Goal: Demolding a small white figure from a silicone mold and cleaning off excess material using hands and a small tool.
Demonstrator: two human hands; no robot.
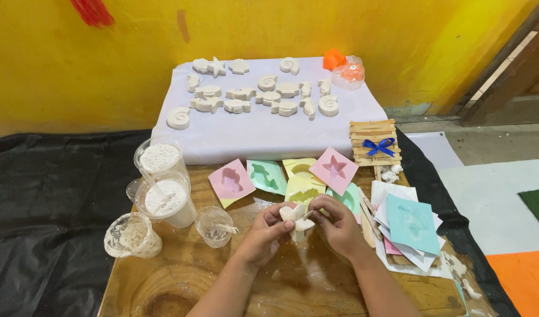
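Near the wooden table's [181,276] front edge, both hands, left hand [262,235] and right hand [339,226], pinched a white plaster cast [295,217], seemingly trimming it; careful scraping seemed needed next.

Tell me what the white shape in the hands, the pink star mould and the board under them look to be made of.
White shape: likely cast plaster, matte and chalky, like the figures drying behind.
Pink star mould: looks like thin, smooth, flexible plastic or silicone, with a sunken star; hard to tell which.
Board: wood, with visible grain rings and a slight sheen, dusted white.
Both the left hand and right hand grip the shape.
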